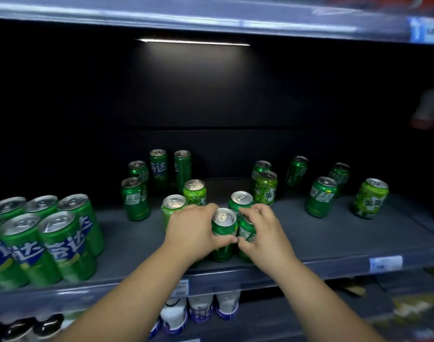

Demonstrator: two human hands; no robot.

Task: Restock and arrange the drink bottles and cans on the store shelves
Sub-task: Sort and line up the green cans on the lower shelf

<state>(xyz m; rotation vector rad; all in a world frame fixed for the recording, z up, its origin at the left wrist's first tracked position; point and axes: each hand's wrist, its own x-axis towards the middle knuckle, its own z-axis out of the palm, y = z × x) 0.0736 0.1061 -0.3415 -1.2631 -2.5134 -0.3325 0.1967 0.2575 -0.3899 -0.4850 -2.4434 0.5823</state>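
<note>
Near the front of the grey shelf (334,243) stands a green can (223,233), and my left hand (193,230) grips it from the left, thumb across its front. My right hand (262,230) curls round a second green can (246,234) just to its right, mostly hidden by the fingers. Close behind stand a silver-topped green can (172,206), a lighter green can (195,192) and another green can (239,201). More green cans stand scattered at the back, left (135,198) and right (320,196).
A tight block of tall green cans (60,240) fills the shelf's left end. A lone light green can (370,198) stands far right. Price tags (384,264) line the shelf edge. White bottles (201,307) sit on the shelf below. Another shelf (211,18) hangs overhead.
</note>
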